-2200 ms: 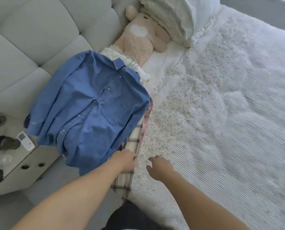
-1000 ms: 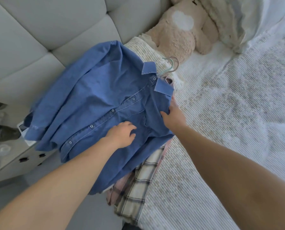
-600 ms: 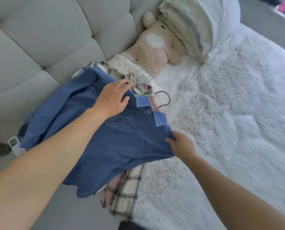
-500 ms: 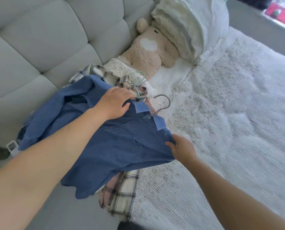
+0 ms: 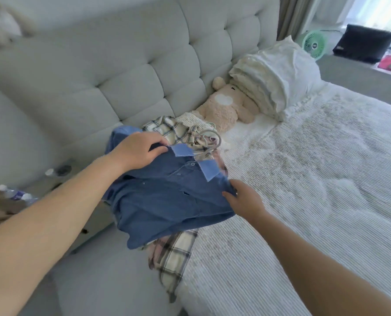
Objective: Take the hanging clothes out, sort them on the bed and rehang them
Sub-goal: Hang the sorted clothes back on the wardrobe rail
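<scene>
Fingers of the left hand point(image 5: 138, 149) curl round the collar end of the blue shirt point(image 5: 167, 197), just left of centre in the frame, thumb pressed over the fabric by the lighter collar flap. Fingers of the right hand point(image 5: 244, 201) pinch the shirt's right shoulder edge, a little lower and to the right. Both are clamped on cloth; neither is loose.

Most of the shirt is raised slightly off a pile at the near-left edge of the bed point(image 5: 315, 179). Under it lies a plaid shirt point(image 5: 174, 254), whose hem hangs over the bed's side at lower centre, and more plaid and cream garments show behind the collar. A cluster of hangers point(image 5: 209, 136) sits just beyond the collar, their hooks bunched together. Whether the blue shirt's own hanger is among them I cannot tell.

The step in hand looks like lifting the blue shirt off the pile to sort it. To do it well, raise both shoulders evenly so the body hangs free, and watch that the collar does not snag the hanger hooks. Lay it flat on the open ribbed spread to the right, well apart from the pile.
</scene>
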